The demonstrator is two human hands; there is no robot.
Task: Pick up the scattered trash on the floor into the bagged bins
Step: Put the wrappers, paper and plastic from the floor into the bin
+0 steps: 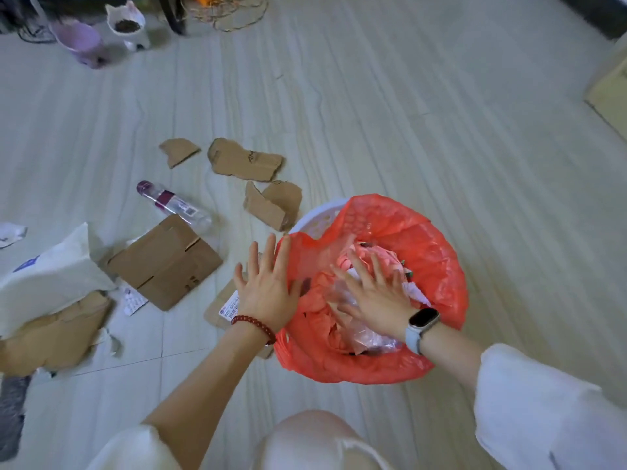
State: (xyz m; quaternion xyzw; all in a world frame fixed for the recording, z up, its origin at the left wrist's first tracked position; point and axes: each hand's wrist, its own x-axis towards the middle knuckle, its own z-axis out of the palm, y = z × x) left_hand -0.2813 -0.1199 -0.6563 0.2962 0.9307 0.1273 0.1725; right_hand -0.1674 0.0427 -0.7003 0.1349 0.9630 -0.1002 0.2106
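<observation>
A white bin (pixel 315 217) lined with a red bag (pixel 431 259) stands on the floor in front of me, with crumpled plastic and paper inside. My right hand (pixel 373 293) lies flat with spread fingers, pressing down on the trash in the bin. My left hand (pixel 268 283) is open with straight fingers at the bag's left rim. Left of the bin lie several torn cardboard pieces (pixel 244 161), a flattened cardboard box (pixel 166 262), a clear plastic bottle (pixel 173 205) and a white bag (pixel 51 273).
A labelled cardboard piece (pixel 220 307) lies under my left wrist. More torn cardboard (pixel 54 330) and paper scraps sit at the far left. A purple bowl (pixel 78 40), a white pet bowl (pixel 129 25) and tangled string (pixel 230 11) are at the back.
</observation>
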